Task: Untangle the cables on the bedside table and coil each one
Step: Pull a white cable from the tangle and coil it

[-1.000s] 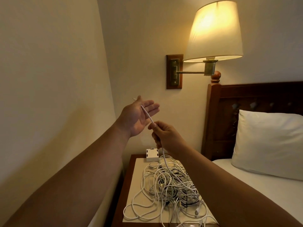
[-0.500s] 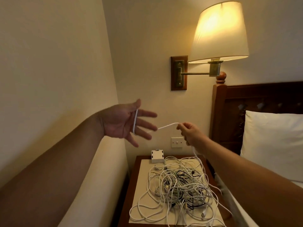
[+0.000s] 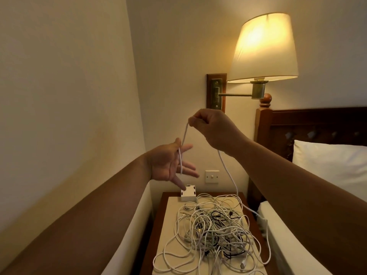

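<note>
The left hand [image 3: 168, 163] is held wide open above the far left corner of the bench [image 3: 158, 225], palm turned inward and fingers spread and straight. One end of a white cable [image 3: 228, 169] is laid across those fingers, passing up through the gap between thumb and forefinger; whether the thumb presses on it cannot be told. The right hand [image 3: 214, 130] is raised higher and to the right, and the same cable is pinched between its thumb and curled fingertips. From under that hand the cable is let down in a long slack line to the far right corner of the bench, where it is carried over the right edge. The rest of the cables [image 3: 214, 231], mostly white with a few dark ones, are left in one loose tangle on a pale mat [image 3: 170, 215] that covers most of the bench top, with loops spilling toward the near edge. A small white box [image 3: 188, 194] is set at the far edge of the mat, just beside the tangle; what it holds cannot be seen.
</note>
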